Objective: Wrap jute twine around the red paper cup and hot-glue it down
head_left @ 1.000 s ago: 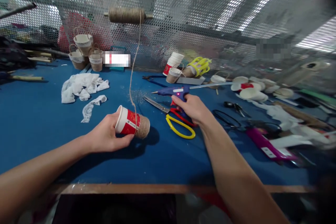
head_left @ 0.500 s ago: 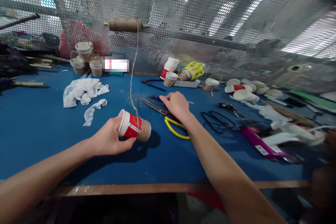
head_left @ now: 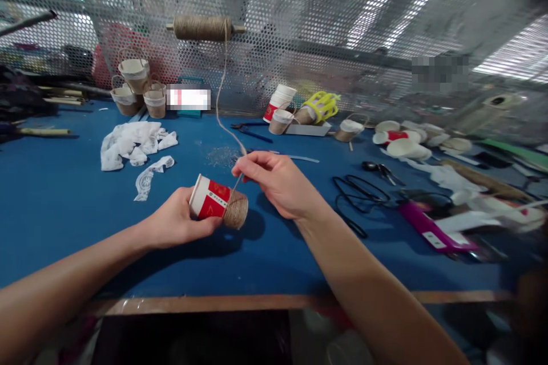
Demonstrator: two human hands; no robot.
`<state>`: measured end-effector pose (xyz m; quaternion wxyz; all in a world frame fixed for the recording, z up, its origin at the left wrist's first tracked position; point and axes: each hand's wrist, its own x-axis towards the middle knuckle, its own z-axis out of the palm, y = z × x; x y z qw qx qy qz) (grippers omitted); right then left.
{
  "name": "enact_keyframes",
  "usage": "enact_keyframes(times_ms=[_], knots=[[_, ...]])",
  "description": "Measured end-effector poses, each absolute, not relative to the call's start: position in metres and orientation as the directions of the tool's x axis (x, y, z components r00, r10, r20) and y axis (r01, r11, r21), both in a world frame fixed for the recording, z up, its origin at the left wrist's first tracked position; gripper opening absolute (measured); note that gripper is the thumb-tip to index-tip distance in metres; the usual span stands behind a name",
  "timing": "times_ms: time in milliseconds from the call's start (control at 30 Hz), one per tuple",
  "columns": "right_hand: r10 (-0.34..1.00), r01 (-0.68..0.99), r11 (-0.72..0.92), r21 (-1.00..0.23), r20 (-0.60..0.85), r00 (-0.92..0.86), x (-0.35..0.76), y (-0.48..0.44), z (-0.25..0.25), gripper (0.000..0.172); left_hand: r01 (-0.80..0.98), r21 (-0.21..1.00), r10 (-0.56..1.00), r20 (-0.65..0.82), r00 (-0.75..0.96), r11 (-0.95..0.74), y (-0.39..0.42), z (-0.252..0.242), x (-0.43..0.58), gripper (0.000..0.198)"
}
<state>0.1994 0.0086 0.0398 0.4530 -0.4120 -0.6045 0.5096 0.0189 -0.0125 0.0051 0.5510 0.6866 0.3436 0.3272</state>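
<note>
Left hand (head_left: 175, 222) with cup (head_left: 209, 203) near table edge (head_left: 257, 301)

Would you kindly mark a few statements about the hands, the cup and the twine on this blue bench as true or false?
1. The left hand holds the red-and-white paper cup lying on its side. True.
2. The right hand grips a blue glue gun. False: it pinches the brown jute twine just above the cup.
3. The twine runs up to a spool mounted at the perforated metal panel. True.
4. Twine covers the cup's whole wall. False: only the base end is wrapped; the red band near the rim is bare.
5. The white lace scraps lie right of the cup. False: they lie to its left.
</note>
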Motion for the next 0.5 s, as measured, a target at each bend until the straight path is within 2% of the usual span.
enact_keyframes(times_ms=[100, 200, 500], knots=[[0.958, 0.055, 0.217, -0.975, 0.201, -0.206, 0.204, -0.001, 0.043, 0.012, 0.033, 0.999, 0.831, -0.027, 0.556, 0.011, -0.012, 0.007, 0.021, 0.014], [0.959, 0.068, 0.238, -0.969, 0.223, -0.178, 0.206, -0.003, 0.039, 0.013, -0.004, 0.997, 0.801, -0.062, 0.596, 0.08, -0.011, 0.006, 0.021, 0.014], [0.961, 0.234, 0.255, -0.938, 0.218, -0.17, 0.206, -0.002, 0.031, 0.02, 0.053, 0.997, 0.736, -0.083, 0.672, 0.065, -0.019, 0.009, 0.019, 0.01]])
